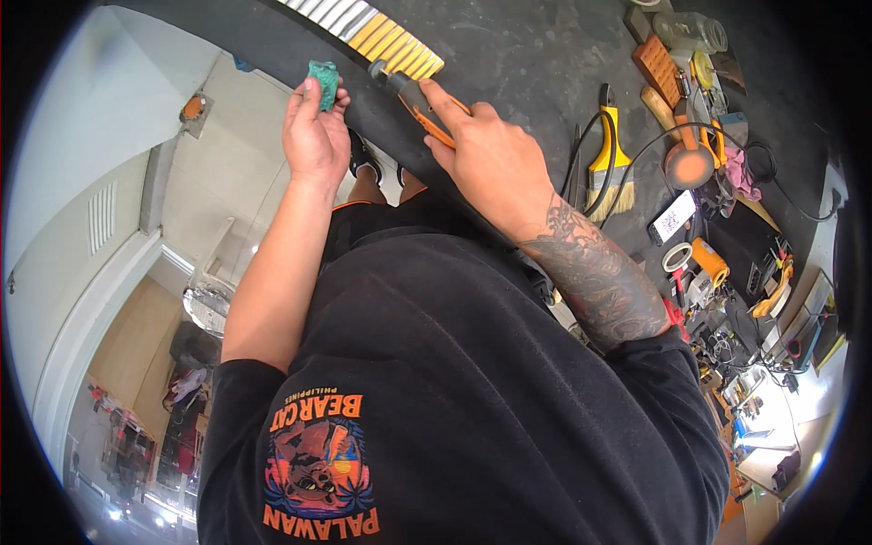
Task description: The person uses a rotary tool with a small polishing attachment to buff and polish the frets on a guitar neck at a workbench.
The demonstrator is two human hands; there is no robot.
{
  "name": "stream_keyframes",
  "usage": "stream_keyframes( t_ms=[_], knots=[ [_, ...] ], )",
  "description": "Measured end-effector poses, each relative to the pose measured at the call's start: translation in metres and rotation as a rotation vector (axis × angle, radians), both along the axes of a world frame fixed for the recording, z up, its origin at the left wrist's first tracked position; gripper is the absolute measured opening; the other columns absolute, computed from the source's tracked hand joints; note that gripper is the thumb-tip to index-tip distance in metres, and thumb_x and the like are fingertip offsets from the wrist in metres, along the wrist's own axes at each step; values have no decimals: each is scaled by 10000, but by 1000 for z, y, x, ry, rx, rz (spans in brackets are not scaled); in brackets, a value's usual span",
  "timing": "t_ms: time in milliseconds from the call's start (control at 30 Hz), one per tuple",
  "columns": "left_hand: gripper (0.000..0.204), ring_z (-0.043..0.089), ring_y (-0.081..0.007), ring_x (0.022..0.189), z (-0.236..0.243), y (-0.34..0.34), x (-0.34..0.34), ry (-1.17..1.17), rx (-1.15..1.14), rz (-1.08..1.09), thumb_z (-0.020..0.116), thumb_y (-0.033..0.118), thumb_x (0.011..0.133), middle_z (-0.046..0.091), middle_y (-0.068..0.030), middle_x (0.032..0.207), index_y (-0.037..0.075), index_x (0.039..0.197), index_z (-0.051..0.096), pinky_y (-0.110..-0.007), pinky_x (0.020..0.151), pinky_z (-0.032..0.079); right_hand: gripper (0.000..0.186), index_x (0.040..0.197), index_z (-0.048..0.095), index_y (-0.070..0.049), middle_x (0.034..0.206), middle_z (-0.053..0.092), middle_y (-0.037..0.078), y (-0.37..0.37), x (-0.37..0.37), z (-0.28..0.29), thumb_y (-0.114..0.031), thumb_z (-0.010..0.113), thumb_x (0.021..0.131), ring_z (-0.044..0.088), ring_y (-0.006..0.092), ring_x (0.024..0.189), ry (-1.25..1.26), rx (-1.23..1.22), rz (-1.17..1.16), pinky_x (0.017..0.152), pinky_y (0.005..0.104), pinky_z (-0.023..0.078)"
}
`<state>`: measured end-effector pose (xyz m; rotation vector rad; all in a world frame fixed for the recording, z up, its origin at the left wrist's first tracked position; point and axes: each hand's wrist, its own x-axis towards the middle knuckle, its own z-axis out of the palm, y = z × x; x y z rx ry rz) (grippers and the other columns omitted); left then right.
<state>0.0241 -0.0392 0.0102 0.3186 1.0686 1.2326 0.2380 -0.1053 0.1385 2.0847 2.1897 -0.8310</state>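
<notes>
My left hand [316,136] holds a small rough green block [323,84] in its fingers, beside the dark bench's edge. My right hand [486,159] grips an orange-and-black corded power tool [413,107], index finger along its top. The tool's dark round tip lies at the lower end of a row of white and yellow strips [391,44] on the bench [490,45]; whether it touches them I cannot tell. Right of that hand lie a yellow paintbrush [607,150] and black cable loops.
At the right are a wooden brush [656,68], a glass jar [695,32], an orange round object [688,168], a phone [672,218], a magnifier [677,257] and many tools and cables. My legs show below the bench edge. A white door panel [82,182] stands at the left.
</notes>
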Motion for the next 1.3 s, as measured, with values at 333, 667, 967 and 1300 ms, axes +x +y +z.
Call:
stream_keyframes(
  t_ms=[333, 667, 967, 1300],
  knots=[
    [310, 628, -230, 1015, -1, 0, 0, -3, -1, 7, 616, 276, 1096, 677, -141, 1147, 3, 1241, 596, -384, 965, 496, 648, 1578, 444, -158, 968, 701, 201, 1, 4, -4, -266, 707, 995, 771, 371, 803, -9, 38, 0, 683, 447, 635],
    [310, 626, -227, 1022, -1, 2, -1, 9, 0, -10, 603, 269, 1102, 674, -144, 1155, 1, 1256, 591, -380, 967, 496, 650, 1580, 439, -154, 965, 700, 208, 3, 8, -3, -272, 705, 998, 771, 383, 812, -18, 41, -15, 685, 456, 635],
    [308, 623, -224, 1016, 0, 1, -1, 0, -8, -5, 597, 266, 1104, 674, -143, 1151, -2, 1254, 586, -379, 966, 496, 646, 1602, 434, -241, 1016, 719, 221, 7, 12, -4, -338, 683, 1015, 753, 434, 839, -17, -5, -69, 741, 495, 635],
    [316, 628, -225, 1010, -1, 2, -1, 1, -1, 5, 603, 276, 1103, 679, -140, 1141, -7, 1241, 601, -378, 959, 497, 638, 1595, 450, -253, 1014, 726, 225, 11, 19, -6, -347, 688, 1011, 752, 437, 830, -25, 29, -79, 737, 502, 632]
  ],
)
